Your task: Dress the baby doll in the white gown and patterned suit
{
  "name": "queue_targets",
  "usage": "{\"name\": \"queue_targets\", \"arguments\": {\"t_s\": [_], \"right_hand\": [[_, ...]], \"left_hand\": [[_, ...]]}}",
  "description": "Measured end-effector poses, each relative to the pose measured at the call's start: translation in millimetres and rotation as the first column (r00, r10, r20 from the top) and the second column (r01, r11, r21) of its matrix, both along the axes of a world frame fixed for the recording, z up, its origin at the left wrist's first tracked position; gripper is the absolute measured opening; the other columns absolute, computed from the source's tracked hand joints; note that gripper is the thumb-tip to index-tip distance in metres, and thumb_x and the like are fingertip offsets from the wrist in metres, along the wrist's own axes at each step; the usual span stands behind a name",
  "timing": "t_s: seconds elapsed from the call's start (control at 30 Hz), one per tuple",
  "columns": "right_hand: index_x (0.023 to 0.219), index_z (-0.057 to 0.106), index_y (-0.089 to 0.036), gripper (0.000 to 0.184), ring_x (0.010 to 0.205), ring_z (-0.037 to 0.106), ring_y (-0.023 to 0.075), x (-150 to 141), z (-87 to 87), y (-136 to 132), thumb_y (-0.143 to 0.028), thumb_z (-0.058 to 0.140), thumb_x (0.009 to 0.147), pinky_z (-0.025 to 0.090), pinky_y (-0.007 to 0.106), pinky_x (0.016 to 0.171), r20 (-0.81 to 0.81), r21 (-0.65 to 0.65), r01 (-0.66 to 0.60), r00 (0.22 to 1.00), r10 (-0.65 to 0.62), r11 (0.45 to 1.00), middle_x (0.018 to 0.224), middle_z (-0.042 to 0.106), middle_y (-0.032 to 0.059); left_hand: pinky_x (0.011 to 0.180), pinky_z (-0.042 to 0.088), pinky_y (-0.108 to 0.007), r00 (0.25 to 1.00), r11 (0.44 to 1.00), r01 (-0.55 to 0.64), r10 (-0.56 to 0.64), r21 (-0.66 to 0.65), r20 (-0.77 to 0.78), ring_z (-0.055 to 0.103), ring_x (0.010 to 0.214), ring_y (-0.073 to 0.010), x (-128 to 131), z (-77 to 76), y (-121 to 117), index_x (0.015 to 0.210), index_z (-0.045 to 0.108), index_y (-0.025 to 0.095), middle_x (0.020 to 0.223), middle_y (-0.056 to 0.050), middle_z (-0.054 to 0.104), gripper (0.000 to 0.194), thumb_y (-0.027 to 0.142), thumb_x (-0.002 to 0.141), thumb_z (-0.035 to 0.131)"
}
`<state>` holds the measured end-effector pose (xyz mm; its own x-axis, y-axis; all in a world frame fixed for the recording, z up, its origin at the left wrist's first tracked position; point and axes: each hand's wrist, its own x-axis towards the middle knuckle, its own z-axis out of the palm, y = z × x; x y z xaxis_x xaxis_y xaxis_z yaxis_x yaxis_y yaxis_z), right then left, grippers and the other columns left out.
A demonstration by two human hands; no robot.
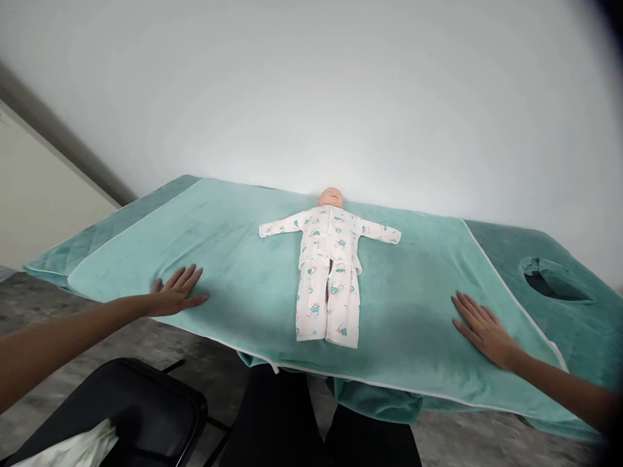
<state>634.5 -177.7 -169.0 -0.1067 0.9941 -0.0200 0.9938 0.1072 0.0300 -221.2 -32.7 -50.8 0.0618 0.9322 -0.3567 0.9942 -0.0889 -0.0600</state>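
A baby doll (331,196) lies on its back in the middle of a green sheet (233,279), its head toward the wall. It wears a white printed long-sleeved top (329,232) with both sleeves spread out sideways. White printed trousers (312,301) cover its legs, reaching toward the near edge. My left hand (178,292) rests flat on the sheet to the left of the doll, fingers spread. Off to the right, my right hand (484,329) also lies flat on the sheet, palm down. Neither hand touches the doll or holds anything.
The sheet covers a padded massage bed (516,246) with a face hole (555,282) at its right end. A pale wall (311,91) runs along the far side. At lower left, a black chair (146,402) carries a pale crumpled cloth (78,447).
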Motion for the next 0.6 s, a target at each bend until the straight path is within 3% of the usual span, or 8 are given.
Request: {"name": "queue_targets", "arguments": {"t_s": [0.1,0.2,0.33,0.5,0.6], "right_hand": [[0.163,0.014,-0.030,0.077,0.153,0.026,0.0305,8,0.8,-36,-0.065,0.031,0.096,0.021,0.055,0.124,-0.011,-0.023,-0.052,0.999,0.051,0.998,0.169,0.018,0.0037],[0.162,0.012,-0.034,0.076,0.152,0.027,0.0309,8,6.6,-57,-0.062,0.036,0.096,0.023,0.055,0.124,-0.026,-0.009,-0.105,0.994,0.105,0.994,0.169,0.018,0.0025],[0.162,0.010,-0.036,0.078,0.150,0.032,0.0324,4,12.4,-64,-0.059,0.042,0.095,0.027,0.056,0.122,-0.032,0.036,-0.154,0.987,0.155,0.987,0.167,0.022,0.0031],[0.163,0.012,-0.031,0.081,0.146,0.039,0.0360,-2,7.8,-65,-0.055,0.046,0.093,0.030,0.059,0.121,-0.019,0.130,-0.155,0.987,0.158,0.979,0.165,0.028,0.0050],[0.163,0.013,-0.034,0.081,0.143,0.043,0.0377,-10,8.0,-68,-0.049,0.048,0.091,0.033,0.062,0.119,-0.038,0.186,-0.138,0.988,0.147,0.973,0.165,0.029,0.0018]], "left_hand": [[0.121,0.012,-0.061,0.995,0.995,0.011,-0.021,-0.100,-0.098,0.004,0.156,-0.0388,-19,-3.2,-21,0.161,0.012,0.007,0.167,-0.020,0.002,0.108,0.059,0.079,0.057],[0.122,0.006,-0.062,0.980,0.991,0.084,-0.101,-0.106,-0.171,-0.001,0.156,-0.0383,-31,-6.4,-29,0.161,0.012,0.007,0.167,-0.020,0.000,0.118,0.046,0.066,0.071],[0.120,0.009,-0.064,0.955,0.969,0.080,-0.141,-0.232,-0.260,-0.004,0.155,-0.0419,-38,-9.8,-17,0.161,0.013,0.012,0.166,-0.022,-0.006,0.131,0.023,0.048,0.077],[0.118,0.008,-0.067,0.938,0.930,0.029,-0.152,-0.365,-0.313,-0.008,0.155,-0.0412,-38,-11.1,0,0.160,0.005,0.013,0.163,-0.019,-0.017,0.136,0.025,0.047,0.079],[0.117,0.007,-0.068,0.944,0.928,0.006,-0.128,-0.373,-0.305,-0.006,0.155,-0.0408,-37,-12.6,1,0.160,0.009,0.013,0.162,-0.022,-0.015,0.133,0.023,0.046,0.078]]}}
